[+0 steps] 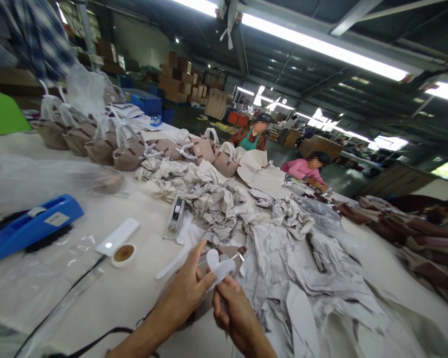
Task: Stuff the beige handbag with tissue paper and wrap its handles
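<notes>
A small taupe handbag (227,251) lies on the table in front of me, partly hidden behind my hands. A silver zipper pull shows near its far right corner. White wrapping (224,268) covers what looks like the bag's handle. My left hand (188,286) is closed on the left side of this wrapping with its thumb, while its index finger points upward. From below right, my right hand (233,303) pinches the wrapping's lower edge, its other fingers curled. Beyond the bag, a white strip (184,243) lies on the table.
Crumpled paper (212,199) spreads across the table's middle and right. A blue tape dispenser (56,221), a white device (118,237) and a tape roll (124,254) lie left. Several wrapped-handle bags (129,149) stand behind. Two people work at the far side.
</notes>
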Demonstrator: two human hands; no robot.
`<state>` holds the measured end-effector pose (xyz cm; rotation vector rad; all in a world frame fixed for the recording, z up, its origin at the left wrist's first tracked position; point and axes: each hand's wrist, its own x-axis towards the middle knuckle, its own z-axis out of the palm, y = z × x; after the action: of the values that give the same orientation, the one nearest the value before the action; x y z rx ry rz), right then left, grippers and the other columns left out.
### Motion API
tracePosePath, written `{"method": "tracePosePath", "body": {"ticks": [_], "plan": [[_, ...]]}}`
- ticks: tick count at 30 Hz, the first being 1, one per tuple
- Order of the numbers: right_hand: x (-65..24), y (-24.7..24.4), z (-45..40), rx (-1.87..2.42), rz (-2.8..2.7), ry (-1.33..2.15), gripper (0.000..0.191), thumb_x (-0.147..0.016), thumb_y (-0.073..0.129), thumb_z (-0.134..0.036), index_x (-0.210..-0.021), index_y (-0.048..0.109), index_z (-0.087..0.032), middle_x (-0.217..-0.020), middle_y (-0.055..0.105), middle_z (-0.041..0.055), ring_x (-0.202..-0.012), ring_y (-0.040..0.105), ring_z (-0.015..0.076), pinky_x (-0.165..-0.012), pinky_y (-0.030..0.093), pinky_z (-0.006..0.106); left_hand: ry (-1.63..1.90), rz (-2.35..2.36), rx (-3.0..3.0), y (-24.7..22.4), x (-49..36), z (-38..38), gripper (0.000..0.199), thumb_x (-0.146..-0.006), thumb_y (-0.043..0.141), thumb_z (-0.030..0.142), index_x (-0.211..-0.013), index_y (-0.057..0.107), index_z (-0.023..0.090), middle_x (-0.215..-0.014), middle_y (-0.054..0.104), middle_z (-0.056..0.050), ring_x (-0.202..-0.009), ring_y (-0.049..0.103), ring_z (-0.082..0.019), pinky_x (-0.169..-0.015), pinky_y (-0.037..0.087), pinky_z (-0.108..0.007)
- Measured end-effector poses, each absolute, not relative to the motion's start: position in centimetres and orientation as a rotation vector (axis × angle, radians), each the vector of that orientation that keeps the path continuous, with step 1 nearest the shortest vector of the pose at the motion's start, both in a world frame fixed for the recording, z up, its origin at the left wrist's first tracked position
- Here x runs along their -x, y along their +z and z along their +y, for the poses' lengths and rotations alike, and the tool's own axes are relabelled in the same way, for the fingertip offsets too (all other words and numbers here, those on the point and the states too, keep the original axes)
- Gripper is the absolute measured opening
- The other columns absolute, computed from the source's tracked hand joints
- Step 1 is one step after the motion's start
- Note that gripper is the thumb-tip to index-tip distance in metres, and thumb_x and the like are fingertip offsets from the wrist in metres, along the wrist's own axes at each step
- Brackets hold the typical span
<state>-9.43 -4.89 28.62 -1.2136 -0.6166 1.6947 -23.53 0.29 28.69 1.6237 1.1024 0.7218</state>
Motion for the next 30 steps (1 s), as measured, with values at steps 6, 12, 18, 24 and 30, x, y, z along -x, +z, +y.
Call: {"method": "tracePosePath", "body": {"ticks": [6, 12, 18, 24, 30], "plan": [[7.1, 29.3, -5.7, 1.445, -0.961, 1.686, 0.050, -0.073, 0.063, -0.065, -0.093, 0.056, -0.020, -0.057, 0.064, -0.0055, -0.032, 0.042, 0.0043, -0.033, 0.024, 0.019, 0.694, 0.824, -1.427, 30.6, 23.4, 1.2, 0.046, -0.086, 0.055, 0.055, -0.099, 0.073, 0.014, -0.078, 0.069, 0.000, -0.071, 0.055, -0.016, -0.067, 0.040, -0.027], [4.7, 32.5, -6.7, 1.837, -1.449, 0.948, 0.040, -0.076, 0.059, -0.059, -0.056, 0.059, -0.023, -0.087, 0.074, 0.0099, -0.076, 0.067, 0.0193, -0.068, 0.053, 0.035, 0.722, 0.900, -1.406, 31.1, 22.9, 1.8, 0.031, -0.085, 0.058, 0.045, -0.090, 0.069, 0.016, -0.070, 0.059, 0.005, -0.064, 0.045, -0.013, -0.062, 0.034, -0.026], [6.6, 33.6, -4.4, 1.638, -1.351, 1.001, 0.023, -0.073, 0.065, -0.035, -0.054, 0.059, -0.022, -0.066, 0.067, 0.0020, -0.064, 0.058, 0.0143, -0.066, 0.046, 0.033, 0.845, 1.001, -1.540, 30.7, 22.2, 1.6, 0.033, -0.091, 0.052, 0.047, -0.074, 0.063, 0.020, -0.078, 0.064, 0.001, -0.078, 0.057, -0.017, -0.074, 0.041, -0.027], [7.3, 33.6, -2.0, 1.546, -1.027, 1.421, 0.040, -0.060, 0.078, -0.053, -0.079, 0.060, -0.022, -0.058, 0.062, -0.0052, -0.049, 0.060, 0.0142, -0.052, 0.044, 0.030, 0.884, 1.046, -1.456, 31.4, 22.6, 1.4, 0.031, -0.094, 0.050, 0.048, -0.100, 0.066, 0.022, -0.084, 0.074, 0.000, -0.079, 0.067, -0.018, -0.074, 0.047, -0.027], [5.9, 33.0, -1.7, 1.853, -1.296, 1.288, 0.054, -0.057, 0.064, -0.082, -0.053, 0.061, -0.029, -0.051, 0.062, 0.0017, -0.045, 0.057, 0.0167, -0.047, 0.045, 0.038, 0.824, 1.200, -1.770, 29.6, 21.6, 0.9, 0.027, -0.095, 0.044, 0.030, -0.105, 0.066, 0.020, -0.092, 0.078, -0.012, -0.087, 0.073, -0.025, -0.074, 0.053, -0.035]]}}
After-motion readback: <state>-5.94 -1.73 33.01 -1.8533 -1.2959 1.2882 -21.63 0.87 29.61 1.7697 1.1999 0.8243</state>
